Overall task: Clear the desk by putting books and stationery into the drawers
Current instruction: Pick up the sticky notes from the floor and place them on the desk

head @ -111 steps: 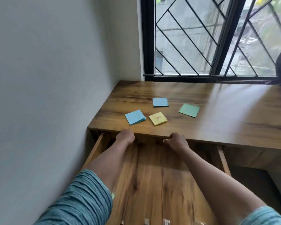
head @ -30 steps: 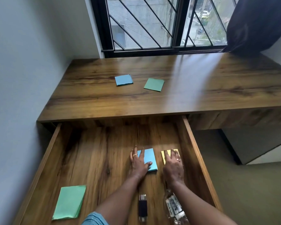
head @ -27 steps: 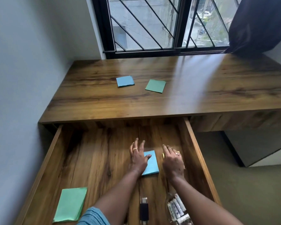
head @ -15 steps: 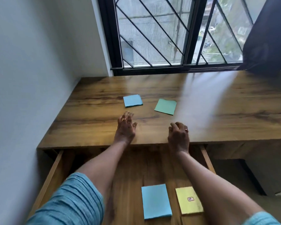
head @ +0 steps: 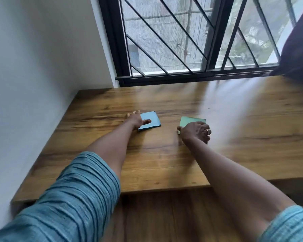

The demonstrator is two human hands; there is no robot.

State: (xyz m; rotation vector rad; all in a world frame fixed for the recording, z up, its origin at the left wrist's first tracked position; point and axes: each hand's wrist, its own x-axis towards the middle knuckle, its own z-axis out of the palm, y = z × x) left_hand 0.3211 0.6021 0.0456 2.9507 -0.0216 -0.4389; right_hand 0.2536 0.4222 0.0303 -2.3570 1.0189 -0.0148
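A blue note pad (head: pixel 151 120) lies flat on the wooden desk (head: pixel 243 140). My left hand (head: pixel 135 119) is at its left edge, with the thumb pressed on top of it. To the right, a green note pad (head: pixel 191 121) also lies flat on the desk. My right hand (head: pixel 195 131) covers its near edge with fingers curled over it. Below the desk's front edge, the wooden floor of the open drawer (head: pixel 164 215) shows between my arms; its contents are out of view.
A white wall (head: pixel 33 67) bounds the desk on the left. A barred window (head: pixel 164 41) runs along the back, and a dark curtain (head: pixel 301 49) hangs at the far right. The desk stretches to the right.
Both hands left the blue and yellow pads in the drawer, rose over the desk's front edge and reached forward onto the blue and green pads. The view tilted up.
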